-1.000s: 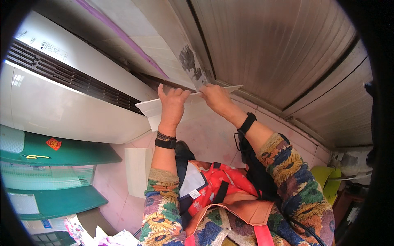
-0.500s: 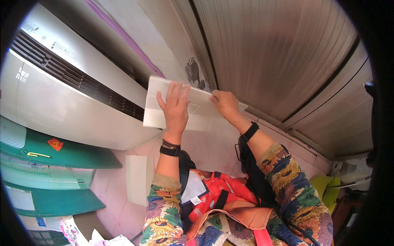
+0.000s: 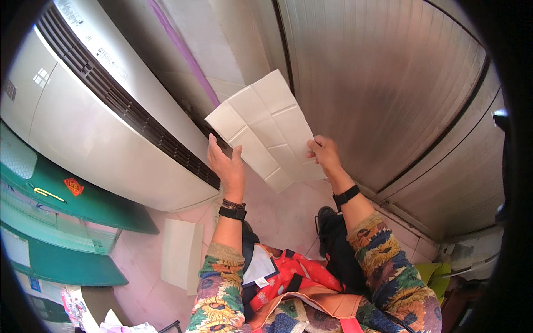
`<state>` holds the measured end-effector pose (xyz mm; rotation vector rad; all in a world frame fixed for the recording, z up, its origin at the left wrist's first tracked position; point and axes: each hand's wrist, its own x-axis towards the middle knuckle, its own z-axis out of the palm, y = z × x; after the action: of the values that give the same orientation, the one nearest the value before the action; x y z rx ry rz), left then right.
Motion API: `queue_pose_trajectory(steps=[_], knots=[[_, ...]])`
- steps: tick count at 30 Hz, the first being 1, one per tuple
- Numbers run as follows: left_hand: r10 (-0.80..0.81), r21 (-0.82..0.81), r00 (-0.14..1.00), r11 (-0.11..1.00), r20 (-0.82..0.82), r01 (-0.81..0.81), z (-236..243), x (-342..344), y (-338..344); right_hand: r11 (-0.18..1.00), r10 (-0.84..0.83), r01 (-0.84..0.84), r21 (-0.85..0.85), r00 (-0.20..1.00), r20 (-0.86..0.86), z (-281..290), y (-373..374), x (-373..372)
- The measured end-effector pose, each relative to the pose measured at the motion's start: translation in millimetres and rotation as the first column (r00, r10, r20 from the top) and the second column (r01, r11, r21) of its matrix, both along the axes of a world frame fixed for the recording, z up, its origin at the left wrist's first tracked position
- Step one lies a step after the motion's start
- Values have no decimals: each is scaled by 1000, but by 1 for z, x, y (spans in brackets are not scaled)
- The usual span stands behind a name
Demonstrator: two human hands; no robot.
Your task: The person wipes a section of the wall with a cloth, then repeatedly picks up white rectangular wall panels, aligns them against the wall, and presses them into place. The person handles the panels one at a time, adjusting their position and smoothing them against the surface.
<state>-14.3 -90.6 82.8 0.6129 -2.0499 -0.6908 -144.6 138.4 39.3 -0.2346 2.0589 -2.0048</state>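
A cream panel with a raised brick pattern [image 3: 258, 125] is held up tilted in front of me, its patterned face toward me. With thumb and fingers, my right hand [image 3: 325, 154] pinches its right edge. My left hand [image 3: 229, 171] is open beside the panel's lower left edge, thumb apart from the fingers. Whether the left thumb touches that edge, I cannot tell. On the pink tiled floor to the left lies another cream sheet [image 3: 180, 252], its surface plain from here.
A tall white air conditioner [image 3: 127, 155] stands at the left, near my left hand. Green shelves [image 3: 83, 205] are below it. A ribbed metal door or partition [image 3: 383, 94] fills the right side. A purple strip [image 3: 186, 53] runs along the far wall. Something yellow-green [image 3: 436, 277] sits at lower right.
The panel has turned from nearly edge-on to showing its brick face, its top rising. My left hand has come off its face to the lower left edge; my right hand has moved lower.
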Motion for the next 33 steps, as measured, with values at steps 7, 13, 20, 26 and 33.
queue_pose_trajectory(steps=[7, 13, 20, 26, 33], knots=[[-182, 500, 981, 845, -67, 191, -14, -1, -18, 995, 62, -50, -87, 988, 144, -1, 2, 1], [-323, 720, 920, 583, -220, 377, -33, -5, -27, 997, 63, -50, -61, 969, 238, 0, 7, 1], [-354, 767, 928, 563, -113, 308, -29, -4, -27, 996, 89, -81, -42, 961, 261, 4, 8, 0], [-410, 803, 901, 486, -141, 347, -27, -2, -25, 990, 136, -126, -56, 952, 274, 7, 7, 3], [-384, 833, 907, 434, -173, 342, -31, 0, -28, 996, 85, -80, -31, 978, 190, 5, 6, 3]])
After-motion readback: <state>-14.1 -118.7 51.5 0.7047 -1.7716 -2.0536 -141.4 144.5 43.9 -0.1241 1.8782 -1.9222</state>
